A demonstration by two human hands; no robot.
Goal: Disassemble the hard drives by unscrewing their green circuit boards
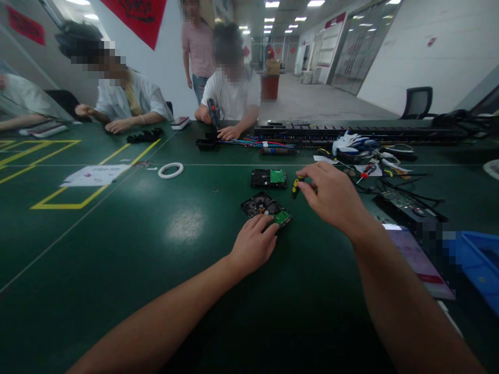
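Note:
A hard drive (255, 202) with a green circuit board at its right end lies on the green table mat, its black underside facing up. My left hand (255, 241) presses on its near edge, fingers curled over it and holding it down. In my right hand (333, 195) is a yellow-and-black screwdriver (295, 188), pinched near the top of the handle. Its thin shaft points down to the right end of the board; whether the tip sits in a screw is too small to tell. Just beyond lies a second hard drive (261, 178), flat and touched by neither hand.
A white ring (170, 170) and a paper sheet (95, 175) lie to the left. At right are gloves (351, 144), a red screwdriver (365, 174), cables, a circuit-board device (409, 205), a tablet-like screen (419, 259) and a blue bin (477, 259). Across the table, a person holds a power screwdriver (212, 111).

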